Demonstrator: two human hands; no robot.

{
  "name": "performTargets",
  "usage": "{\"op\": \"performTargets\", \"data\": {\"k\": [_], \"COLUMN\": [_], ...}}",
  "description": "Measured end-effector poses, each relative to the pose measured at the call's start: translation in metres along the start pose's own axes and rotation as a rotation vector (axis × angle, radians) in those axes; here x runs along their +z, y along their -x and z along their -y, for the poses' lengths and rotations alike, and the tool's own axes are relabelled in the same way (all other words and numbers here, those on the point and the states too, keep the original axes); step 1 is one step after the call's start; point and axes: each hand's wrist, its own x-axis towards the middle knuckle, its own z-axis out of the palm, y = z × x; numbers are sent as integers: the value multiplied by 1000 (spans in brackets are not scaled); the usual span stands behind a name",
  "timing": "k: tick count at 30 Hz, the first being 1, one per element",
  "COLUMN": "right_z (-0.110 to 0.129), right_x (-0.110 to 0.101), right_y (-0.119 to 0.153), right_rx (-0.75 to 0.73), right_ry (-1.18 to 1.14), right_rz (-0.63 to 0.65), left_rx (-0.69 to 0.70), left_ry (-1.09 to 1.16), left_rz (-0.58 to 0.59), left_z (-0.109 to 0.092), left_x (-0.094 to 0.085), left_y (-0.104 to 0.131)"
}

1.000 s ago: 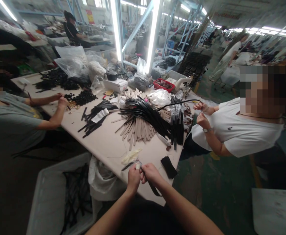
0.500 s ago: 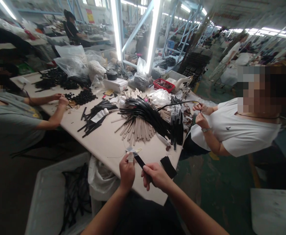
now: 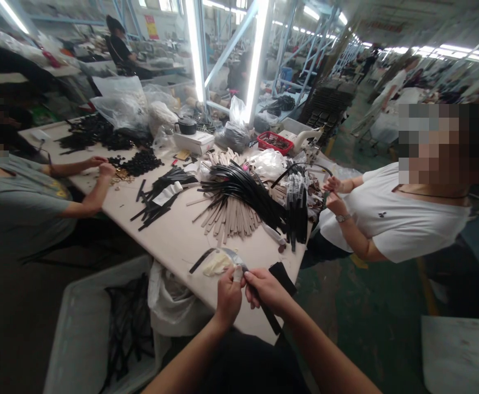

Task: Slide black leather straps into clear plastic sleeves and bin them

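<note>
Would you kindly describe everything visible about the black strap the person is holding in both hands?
The black strap is a long, narrow, flat band, dark and slightly glossy, perhaps leather or synthetic. It bends in an arc: one end reaches left over the table near a pale glove-like piece, the middle passes between the left hand and right hand, and the other end hangs past the table edge. Both hands pinch it; the left thumb looks taped.

red wall sign (image 3: 151,26), lettering unreadable
</note>
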Motion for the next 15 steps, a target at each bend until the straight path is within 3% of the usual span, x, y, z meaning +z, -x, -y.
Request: {"op": "performTargets", "data": {"k": [3,5,10,12,15], "right_z": [-7,-11,-18,-24,-36], "right_x": [-5,-7,-7,-7,-6], "right_y": [0,-3,-14,-15,-15], "right_rx": [63,65,27,8,25], "right_ry": [18,34,36,61,100], "right_rz": [54,17,-33,-38,-61], "left_rx": [52,64,88,4,-321], "left_ry": [-25,-40,-110,-65,189], "left_rz": [-33,-25,98,131,161], "left_z": [5,9,41,52,54], "left_x": [-2,-1,-2,-11,-25], "left_y": [-6,-6,17,13,-18]}}
